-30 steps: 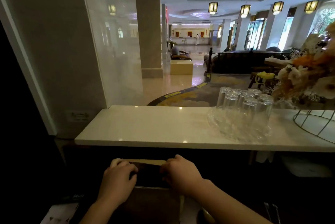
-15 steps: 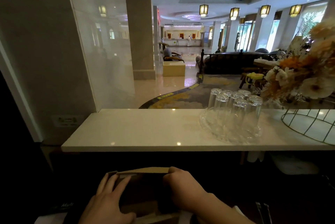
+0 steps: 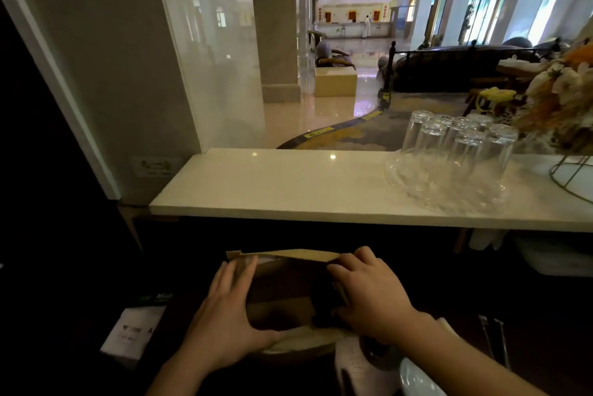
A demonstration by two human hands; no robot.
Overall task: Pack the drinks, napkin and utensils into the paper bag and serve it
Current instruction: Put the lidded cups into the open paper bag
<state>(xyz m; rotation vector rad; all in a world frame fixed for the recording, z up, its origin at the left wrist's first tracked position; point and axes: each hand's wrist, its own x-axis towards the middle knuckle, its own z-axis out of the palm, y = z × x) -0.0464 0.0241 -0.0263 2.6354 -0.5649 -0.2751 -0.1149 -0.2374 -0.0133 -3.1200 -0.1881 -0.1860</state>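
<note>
Your left hand (image 3: 229, 315) lies flat and spread, fingers together, palm pressed on the left side of the brown paper bag (image 3: 282, 286) at the lower centre of the frame. Your right hand (image 3: 369, 296) curls over the bag's right edge, fingers bent and clamping the stiff, matte paper. The bag's top rim is a thin, creased strip, open a little. It stands low in the dark, below the pale, glossy stone counter (image 3: 288, 190) across the middle. At centre right, clear upturned glasses (image 3: 459, 139) stand clustered on a clear glass tray (image 3: 446, 184).
</note>
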